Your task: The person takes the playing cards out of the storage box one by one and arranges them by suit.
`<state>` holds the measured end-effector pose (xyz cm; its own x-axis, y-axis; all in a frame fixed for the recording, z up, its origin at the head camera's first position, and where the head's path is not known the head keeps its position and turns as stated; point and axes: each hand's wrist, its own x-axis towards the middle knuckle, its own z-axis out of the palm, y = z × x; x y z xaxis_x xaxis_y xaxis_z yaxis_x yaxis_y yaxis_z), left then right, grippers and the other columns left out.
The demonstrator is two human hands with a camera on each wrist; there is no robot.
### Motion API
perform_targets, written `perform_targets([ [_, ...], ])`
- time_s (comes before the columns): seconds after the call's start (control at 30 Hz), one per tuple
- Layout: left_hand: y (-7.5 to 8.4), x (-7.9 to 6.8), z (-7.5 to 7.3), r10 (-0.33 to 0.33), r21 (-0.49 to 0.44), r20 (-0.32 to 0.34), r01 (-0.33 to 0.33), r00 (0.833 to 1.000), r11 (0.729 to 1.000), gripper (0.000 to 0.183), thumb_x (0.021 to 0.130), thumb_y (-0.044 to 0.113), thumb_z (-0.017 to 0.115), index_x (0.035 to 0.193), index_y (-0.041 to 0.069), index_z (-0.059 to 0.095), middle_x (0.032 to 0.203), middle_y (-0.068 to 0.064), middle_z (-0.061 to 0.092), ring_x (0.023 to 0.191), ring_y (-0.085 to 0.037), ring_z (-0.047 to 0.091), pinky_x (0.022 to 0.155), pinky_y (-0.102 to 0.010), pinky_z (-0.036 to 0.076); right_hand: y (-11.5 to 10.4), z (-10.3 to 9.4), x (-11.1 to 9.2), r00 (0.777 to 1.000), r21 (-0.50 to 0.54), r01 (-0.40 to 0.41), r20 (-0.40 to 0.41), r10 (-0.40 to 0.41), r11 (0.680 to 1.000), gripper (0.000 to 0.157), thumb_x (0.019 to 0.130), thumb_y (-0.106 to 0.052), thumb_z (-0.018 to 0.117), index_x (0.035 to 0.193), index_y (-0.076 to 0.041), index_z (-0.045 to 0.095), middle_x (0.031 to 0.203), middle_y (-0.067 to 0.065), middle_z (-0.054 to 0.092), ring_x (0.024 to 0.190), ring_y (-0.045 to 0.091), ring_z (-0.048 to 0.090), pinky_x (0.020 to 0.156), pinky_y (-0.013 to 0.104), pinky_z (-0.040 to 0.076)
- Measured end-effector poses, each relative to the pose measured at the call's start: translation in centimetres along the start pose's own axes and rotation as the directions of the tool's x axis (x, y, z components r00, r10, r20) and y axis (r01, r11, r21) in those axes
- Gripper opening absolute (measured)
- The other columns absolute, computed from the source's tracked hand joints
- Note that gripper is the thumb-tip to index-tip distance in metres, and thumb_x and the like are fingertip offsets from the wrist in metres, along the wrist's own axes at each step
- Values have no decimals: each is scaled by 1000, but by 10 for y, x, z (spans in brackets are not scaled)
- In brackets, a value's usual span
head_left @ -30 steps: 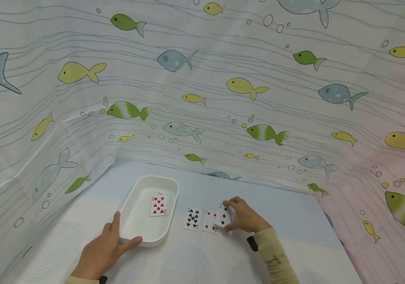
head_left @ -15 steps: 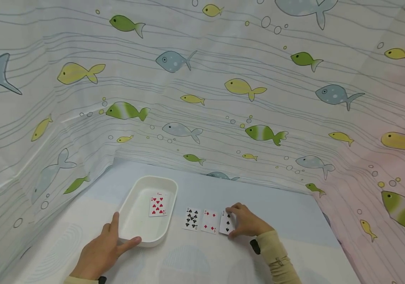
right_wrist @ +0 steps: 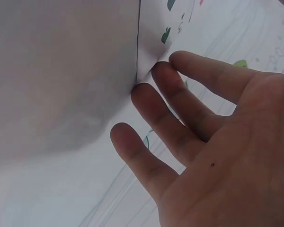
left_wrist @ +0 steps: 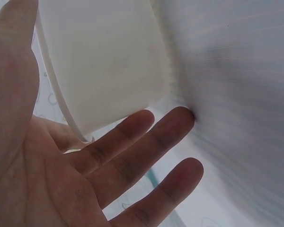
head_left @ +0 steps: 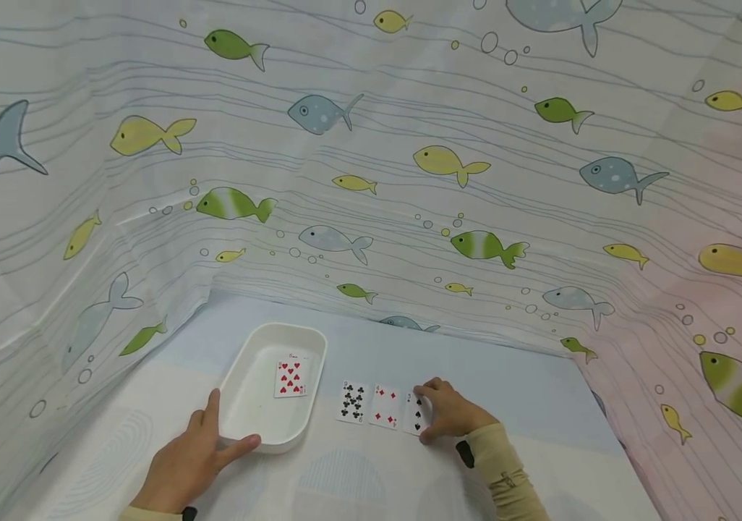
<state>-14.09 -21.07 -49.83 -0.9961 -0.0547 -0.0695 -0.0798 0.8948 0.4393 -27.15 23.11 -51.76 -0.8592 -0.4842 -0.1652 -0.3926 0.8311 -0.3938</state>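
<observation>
In the head view, my left hand (head_left: 182, 456) rests at the near left corner of a white plastic tub (head_left: 244, 420), thumb on the near rim and index finger along the side. The left wrist view shows straight, spread fingers (left_wrist: 146, 146) by the tub's wall (left_wrist: 109, 56). Inside the tub lies a hearts card (head_left: 290, 378), with another card's edge showing beyond it. My right hand (head_left: 452, 412) holds a three of spades playing card (head_left: 412, 416) by its far and near edges, low over the table. Its fingertips (right_wrist: 144, 92) meet the card's edge in the right wrist view.
Left of the spades card, a diamonds card (head_left: 384, 407) and a clubs card (head_left: 352, 403) lie face up in a row. The pale patterned table (head_left: 508, 470) is bordered at the back and sides by fish-print sheeting (head_left: 397, 210).
The right hand has brought the spades card down and right, from overlapping the diamonds card to a spot beside it in the row. The left hand and the tub stay put.
</observation>
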Motion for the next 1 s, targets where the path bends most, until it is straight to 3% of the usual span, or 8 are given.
perform_targets([
  [0.27, 1, 0, 1, -20, -4, 15, 20, 1000, 1000, 130, 81, 82, 57, 154, -14, 10, 127, -36, 48, 82, -32, 62, 73, -55, 52, -7, -6, 1, 1000, 6, 7, -20, -7, 1000, 91, 74, -38, 91, 147, -1, 50, 139, 19, 48, 128, 35, 46, 102, 56, 44],
  [0.57, 3, 0, 1, -28, 0, 15, 28, 999, 1000, 130, 81, 82, 57, 154, -14, 9, 127, -35, 47, 84, -32, 62, 74, -55, 52, -16, -5, 9, 993, 47, 33, -112, -27, 998, 80, 84, -39, 83, 148, -4, 50, 143, 19, 46, 132, 34, 45, 103, 55, 43],
  [1.0, 3, -2, 2, -17, -9, 7, 17, 1000, 1000, 126, 83, 80, 57, 155, -13, 10, 129, -34, 48, 84, -30, 62, 71, -53, 52, -58, 2, 38, 944, 113, 214, -277, -176, 970, 60, 97, -34, 71, 149, -14, 49, 141, 2, 50, 126, 27, 55, 100, 44, 48],
])
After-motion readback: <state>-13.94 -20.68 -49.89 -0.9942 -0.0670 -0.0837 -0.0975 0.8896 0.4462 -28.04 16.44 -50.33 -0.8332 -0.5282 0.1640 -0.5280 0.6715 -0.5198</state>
